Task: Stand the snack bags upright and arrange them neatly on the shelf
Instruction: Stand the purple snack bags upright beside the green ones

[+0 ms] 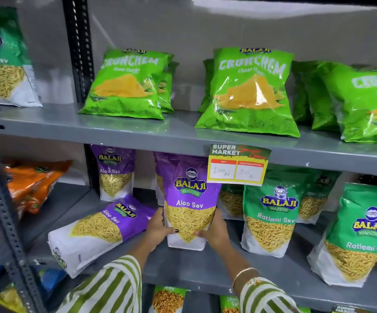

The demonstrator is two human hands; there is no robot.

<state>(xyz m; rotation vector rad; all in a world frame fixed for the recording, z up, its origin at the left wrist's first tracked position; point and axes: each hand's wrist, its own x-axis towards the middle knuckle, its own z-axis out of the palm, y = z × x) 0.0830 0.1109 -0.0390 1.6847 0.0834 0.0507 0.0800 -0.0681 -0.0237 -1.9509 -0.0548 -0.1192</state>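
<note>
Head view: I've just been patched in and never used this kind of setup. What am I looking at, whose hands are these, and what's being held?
There is no robot here. One camera worn on a person's head looks forward and down at grey shop shelves. The left hand and right hand, in green-striped sleeves, grip the lower sides of an upright purple Aloo Sev bag on the middle shelf. Just to its left, another Aloo Sev bag lies tipped over. Green Ratlami Sev bags stand to the right. Crunchem bags lean on the shelf above, where a price tag hangs.
</note>
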